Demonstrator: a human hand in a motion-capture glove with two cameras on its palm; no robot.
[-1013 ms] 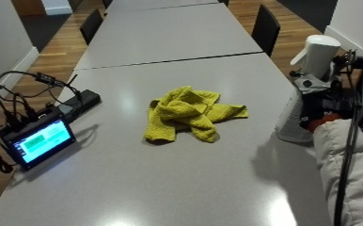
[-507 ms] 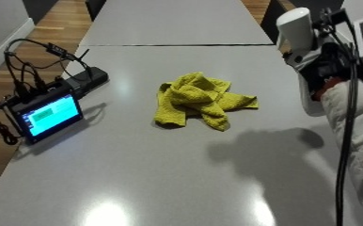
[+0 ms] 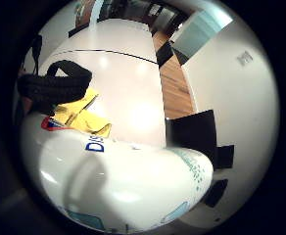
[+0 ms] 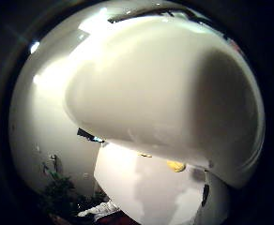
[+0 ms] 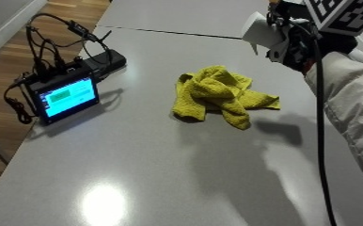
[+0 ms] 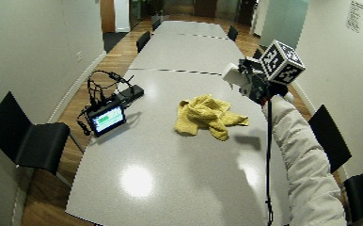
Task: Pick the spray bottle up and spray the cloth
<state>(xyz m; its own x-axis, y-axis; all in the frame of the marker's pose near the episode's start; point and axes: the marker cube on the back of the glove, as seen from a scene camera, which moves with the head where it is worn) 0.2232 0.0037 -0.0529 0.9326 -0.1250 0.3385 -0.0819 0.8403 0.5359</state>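
A crumpled yellow cloth lies in the middle of the grey table. My gloved right hand grips a white spray bottle in the air, above and to the right of the cloth, its head turned toward the cloth. The bottle's white body fills both palm views, with the cloth showing beyond it. In the wide outside view the hand and bottle hang above the table, off the cloth's right side.
A small screen with black cables stands at the table's left edge. Black chairs stand around the table, and a second table continues behind it.
The bottle has come off the table's right side and risen into the air in my hand. The outside camera has also shifted, bringing the cloth closer.
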